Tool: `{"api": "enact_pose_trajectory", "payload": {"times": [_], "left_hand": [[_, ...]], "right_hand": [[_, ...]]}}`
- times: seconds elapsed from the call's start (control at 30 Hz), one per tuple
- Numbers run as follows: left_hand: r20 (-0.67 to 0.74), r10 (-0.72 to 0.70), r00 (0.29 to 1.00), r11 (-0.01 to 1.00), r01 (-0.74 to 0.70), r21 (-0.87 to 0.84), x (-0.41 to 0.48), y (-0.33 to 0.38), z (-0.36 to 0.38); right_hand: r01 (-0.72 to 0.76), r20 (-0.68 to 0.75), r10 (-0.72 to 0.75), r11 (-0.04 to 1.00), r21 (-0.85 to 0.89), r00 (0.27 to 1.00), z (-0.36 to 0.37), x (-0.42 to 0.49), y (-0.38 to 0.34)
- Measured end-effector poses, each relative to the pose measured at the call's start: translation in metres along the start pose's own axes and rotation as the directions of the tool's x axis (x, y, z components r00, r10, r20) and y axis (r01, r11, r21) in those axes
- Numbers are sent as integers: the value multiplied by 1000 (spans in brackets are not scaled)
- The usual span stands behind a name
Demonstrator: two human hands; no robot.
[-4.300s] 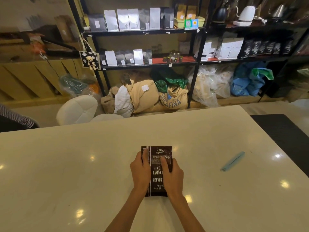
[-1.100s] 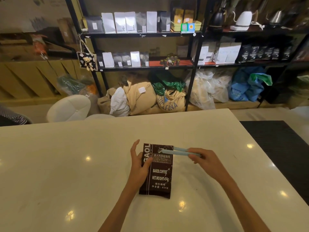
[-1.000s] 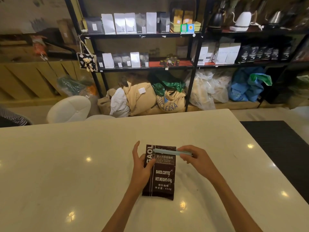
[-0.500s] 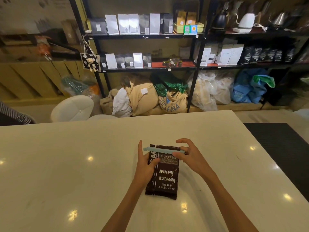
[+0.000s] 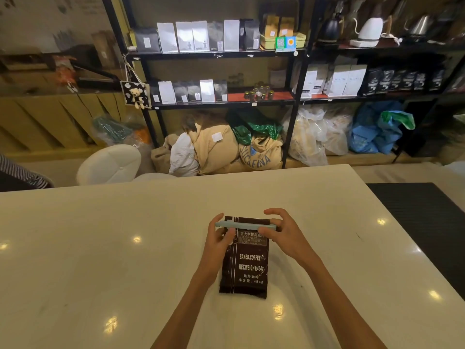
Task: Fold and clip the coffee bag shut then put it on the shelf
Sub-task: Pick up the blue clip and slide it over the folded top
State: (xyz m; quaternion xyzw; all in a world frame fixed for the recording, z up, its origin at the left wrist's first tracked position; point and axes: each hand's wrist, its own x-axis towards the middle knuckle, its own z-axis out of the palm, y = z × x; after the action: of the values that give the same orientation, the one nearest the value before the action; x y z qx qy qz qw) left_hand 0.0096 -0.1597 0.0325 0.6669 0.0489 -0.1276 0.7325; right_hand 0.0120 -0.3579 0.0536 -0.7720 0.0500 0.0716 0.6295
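Observation:
A dark brown coffee bag (image 5: 247, 265) lies flat on the white table (image 5: 100, 248), its top end pointing away from me. A pale blue clip (image 5: 245, 225) lies straight across the bag's folded top. My left hand (image 5: 217, 241) pinches the clip's left end, with the thumb on the bag. My right hand (image 5: 283, 234) grips the clip's right end, fingers curled over the bag's top corner. The black metal shelf (image 5: 221, 55) stands beyond the table with rows of coffee bags on it.
Burlap sacks (image 5: 259, 154) and plastic bags sit on the floor under the shelf. A white chair (image 5: 109, 163) stands at the table's far left edge. A person's striped sleeve (image 5: 22, 172) shows at the far left. A dark mat (image 5: 427, 217) lies right of the table.
My right hand picked the clip up off the table at the right, carried it to the bag's top and set it across the fold. My left hand moved up to the clip's left end.

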Motion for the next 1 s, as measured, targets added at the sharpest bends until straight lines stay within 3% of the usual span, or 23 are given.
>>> {"api": "enact_pose_trajectory", "payload": {"times": [0.17,0.47,1.0], "left_hand": [[-140,-9,990,992,-9,-129,4,9,3],[-236,-20,972,992,-10,-125,9,8,12],[-307,-57,950,987,8,-161,12,6,15]], "right_hand": [[-12,5,12,1000,15,1000,-1,4,3],[-15,5,15,999,49,1000,-4,7,7],[-16,-3,16,1000,25,1000,-4,8,9]]}}
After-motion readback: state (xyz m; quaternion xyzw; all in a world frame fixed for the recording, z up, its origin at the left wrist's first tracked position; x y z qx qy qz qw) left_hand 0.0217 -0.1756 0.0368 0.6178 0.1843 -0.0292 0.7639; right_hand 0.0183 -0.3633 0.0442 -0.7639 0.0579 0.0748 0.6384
